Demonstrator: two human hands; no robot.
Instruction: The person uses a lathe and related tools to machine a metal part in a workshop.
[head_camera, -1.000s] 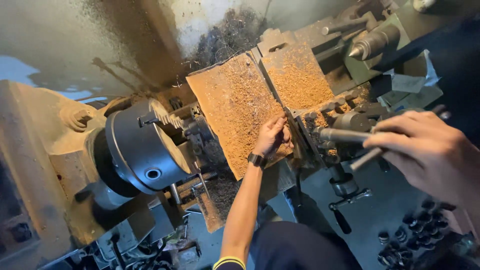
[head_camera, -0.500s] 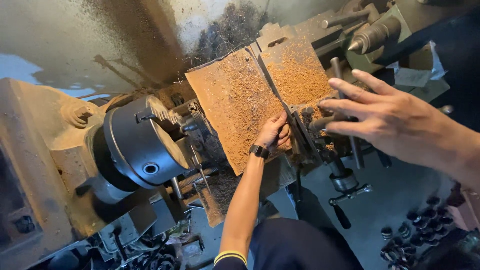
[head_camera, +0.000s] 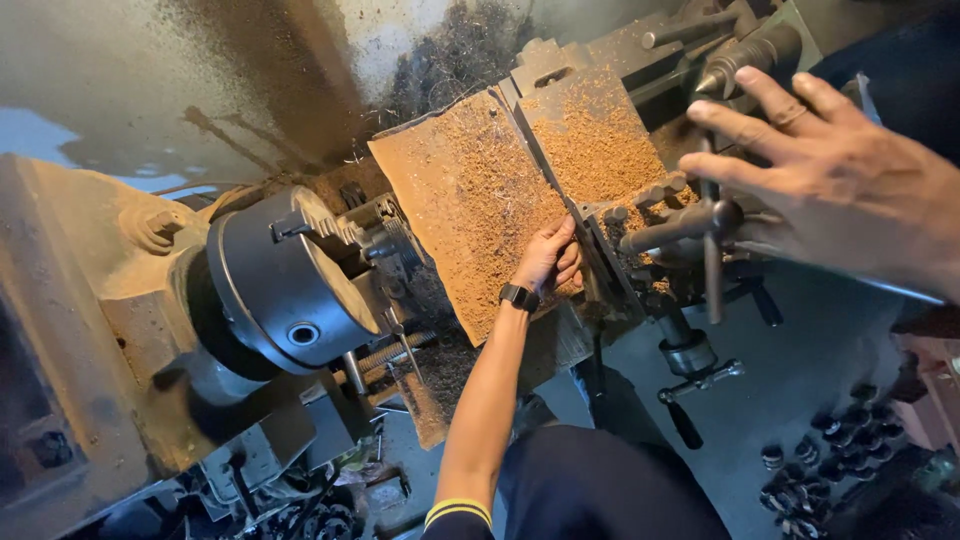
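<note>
Your left hand (head_camera: 548, 262) rests on the near edge of the flat plate (head_camera: 470, 205) covered in brown metal chips, fingers curled against it, in the middle of the machine. Your right hand (head_camera: 840, 180) hangs open, fingers spread, just right of the cross handle (head_camera: 706, 222). The round chuck (head_camera: 290, 285) sits to the left.

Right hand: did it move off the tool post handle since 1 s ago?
Yes. The right hand was gripping by the tool post handle; now it is open, fingers spread, lifted up and right of it.
</note>
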